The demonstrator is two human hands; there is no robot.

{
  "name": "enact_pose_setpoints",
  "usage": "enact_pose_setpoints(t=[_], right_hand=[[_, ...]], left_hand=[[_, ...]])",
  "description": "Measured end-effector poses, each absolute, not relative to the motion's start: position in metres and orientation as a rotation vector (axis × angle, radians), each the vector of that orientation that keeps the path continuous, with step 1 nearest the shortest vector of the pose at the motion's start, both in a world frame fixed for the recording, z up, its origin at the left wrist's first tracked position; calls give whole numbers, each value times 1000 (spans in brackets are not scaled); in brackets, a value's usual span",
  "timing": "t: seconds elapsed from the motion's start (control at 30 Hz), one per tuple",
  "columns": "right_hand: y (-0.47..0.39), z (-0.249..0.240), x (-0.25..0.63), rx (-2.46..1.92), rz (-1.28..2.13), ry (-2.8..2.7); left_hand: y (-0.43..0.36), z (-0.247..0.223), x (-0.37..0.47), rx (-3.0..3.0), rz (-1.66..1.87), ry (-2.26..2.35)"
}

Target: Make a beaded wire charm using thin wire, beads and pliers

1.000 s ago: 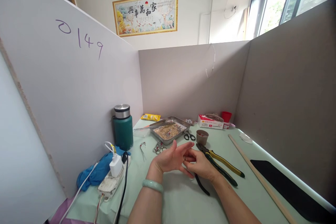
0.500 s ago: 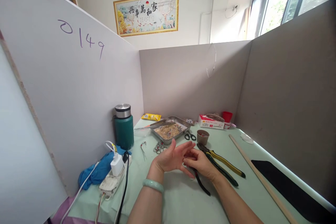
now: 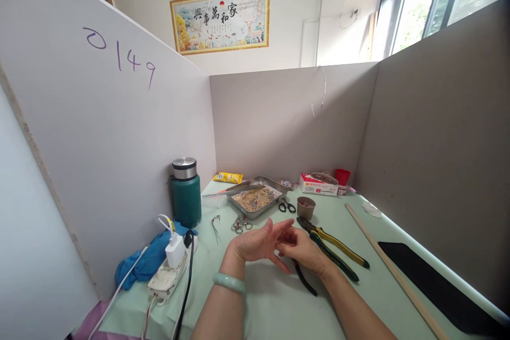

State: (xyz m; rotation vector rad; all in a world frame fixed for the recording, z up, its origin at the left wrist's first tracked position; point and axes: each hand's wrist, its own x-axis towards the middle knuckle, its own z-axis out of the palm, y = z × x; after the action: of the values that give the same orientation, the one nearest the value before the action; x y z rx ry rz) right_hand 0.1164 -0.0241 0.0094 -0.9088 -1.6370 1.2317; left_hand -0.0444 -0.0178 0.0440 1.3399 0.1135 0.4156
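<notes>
My left hand point(image 3: 257, 244) is turned palm up, its thumb raised and fingers spread. A pale green bangle point(image 3: 229, 282) circles that wrist. Against the left fingers, my right hand point(image 3: 300, 248) is closed in a pinch; whatever lies between its fingertips is hidden. A tool's black curved handle point(image 3: 306, 279) comes out from beneath the right hand, its other end covered. Large pliers point(image 3: 337, 249) with green and yellow handles lie just right of the right hand. Beyond the hands are a small heap of metal rings and red beads point(image 3: 241, 223) and several thin wire pieces point(image 3: 215, 227).
A metal tray point(image 3: 250, 215) of gold beads stands behind the hands, beside black-handled scissors point(image 3: 287, 206) and a brown cup point(image 3: 306, 208). At left are a green bottle point(image 3: 186, 196) and a power strip point(image 3: 163, 282). A wooden stick point(image 3: 392, 265) lies at right.
Both hands have dropped slightly in the view and stay together. A small pale glint by the right thumb no longer shows. The whole scene shifts slightly left.
</notes>
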Motion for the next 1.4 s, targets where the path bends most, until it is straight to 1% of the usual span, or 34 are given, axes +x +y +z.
enact_pose_setpoints(t=[0.23,0.43,0.6,0.83,1.13,1.4], right_hand=[[-25,12,114,-882,1326,-1663],[-30,20,111,-868,1261,-1540],[-29,19,109,-865,1295,-1441],[-21,6,112,-891,1201,-1484],[-27,14,108,-853,1265,-1437],[-23,11,112,-898,1141,-1540]], left_hand=[[-17,46,-46,1379,382,125],[-17,48,-45,1264,486,46],[-18,48,-45,1132,549,-8],[-19,49,-45,1143,533,-9],[-18,48,-46,1145,547,-19],[-18,49,-45,1135,545,-30]])
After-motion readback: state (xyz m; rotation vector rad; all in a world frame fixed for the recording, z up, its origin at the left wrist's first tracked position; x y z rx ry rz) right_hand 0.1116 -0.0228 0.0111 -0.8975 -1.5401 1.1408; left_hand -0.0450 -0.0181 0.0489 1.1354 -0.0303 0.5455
